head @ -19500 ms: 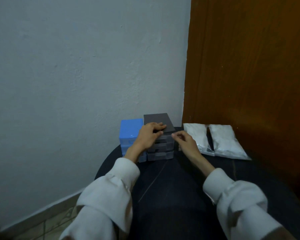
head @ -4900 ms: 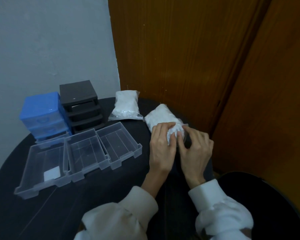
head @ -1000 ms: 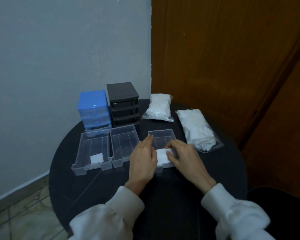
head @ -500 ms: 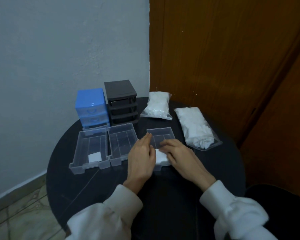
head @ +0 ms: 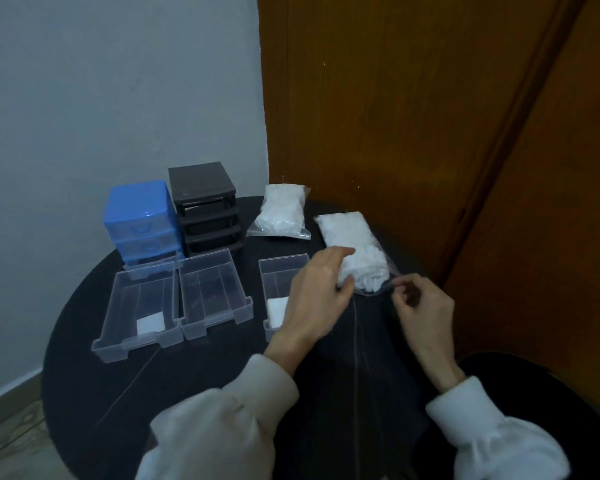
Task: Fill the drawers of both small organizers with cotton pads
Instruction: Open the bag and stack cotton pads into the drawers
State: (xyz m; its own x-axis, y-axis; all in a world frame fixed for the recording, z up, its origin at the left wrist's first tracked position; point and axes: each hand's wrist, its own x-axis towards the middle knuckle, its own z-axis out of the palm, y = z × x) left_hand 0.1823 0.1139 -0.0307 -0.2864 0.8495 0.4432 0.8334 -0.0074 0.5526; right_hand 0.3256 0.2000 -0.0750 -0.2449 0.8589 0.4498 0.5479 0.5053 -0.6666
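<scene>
Three clear drawers lie pulled out on the round black table (head: 205, 382). The left drawer (head: 132, 299) holds one white cotton pad (head: 150, 323); the middle drawer (head: 211, 289) looks bare. The right drawer (head: 280, 271) has white pads (head: 277, 310) at its near end. The blue organizer (head: 139, 220) and the black organizer (head: 205, 206) stand behind them. My left hand (head: 316, 296) clasps the near end of the closer bag of cotton pads (head: 350, 237) between thumb and fingers. My right hand (head: 420, 310) pinches that bag's clear lip.
A second bag of pads (head: 282, 213) lies at the back beside the black organizer. A brown wooden door (head: 413, 133) rises right behind the table, with a grey wall (head: 101, 98) to its left. A dark round object (head: 541, 382) sits low at the right.
Both hands have left the right drawer, where the pads now lie, and moved right to the closer bag. The view has swung slightly.
</scene>
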